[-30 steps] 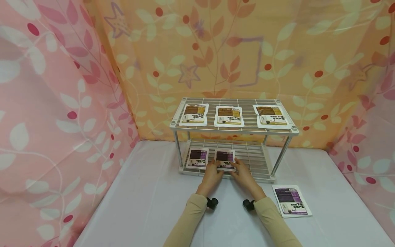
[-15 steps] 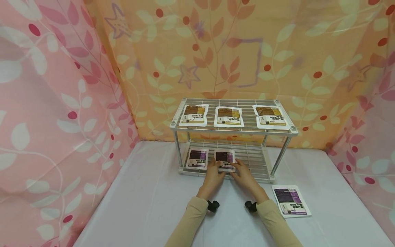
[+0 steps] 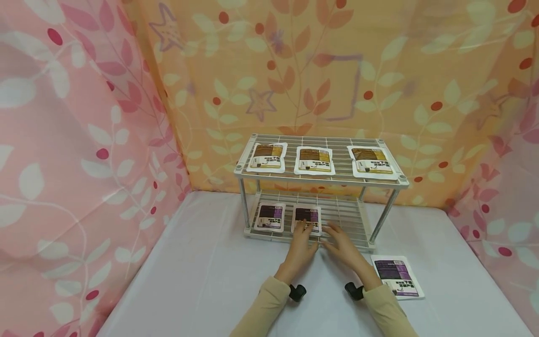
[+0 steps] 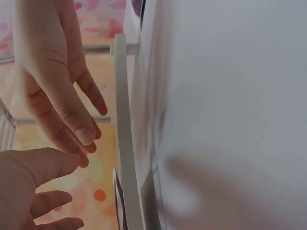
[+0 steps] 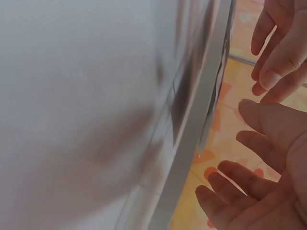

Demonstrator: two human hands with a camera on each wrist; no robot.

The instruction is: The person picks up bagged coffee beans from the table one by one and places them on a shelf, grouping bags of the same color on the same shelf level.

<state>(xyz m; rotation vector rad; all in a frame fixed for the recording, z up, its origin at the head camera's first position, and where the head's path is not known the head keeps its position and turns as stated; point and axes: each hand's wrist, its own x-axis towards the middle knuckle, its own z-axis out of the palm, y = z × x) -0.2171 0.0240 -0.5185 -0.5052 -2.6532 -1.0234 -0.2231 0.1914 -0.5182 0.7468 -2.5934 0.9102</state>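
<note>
Left hand (image 3: 301, 244) lay flat, fingertips on the purple packet (image 3: 307, 219) at the lower rack shelf's (image 3: 349, 220) front edge. Right hand (image 3: 343, 243) hovered spread just beside, empty. Risk: a nudge could tip the packet off that edge.

Three brown packets (image 3: 314, 160) on top shelf, purple packet (image 3: 398, 277) on table (image 3: 202, 281)

Legible markings: none.
The purple packets (image 3: 307, 218) on the lower shelf, the brown packets (image 3: 314, 160) on the upper shelf and the packet on the table (image 3: 398, 276) carry printed lines too small to read.
</note>
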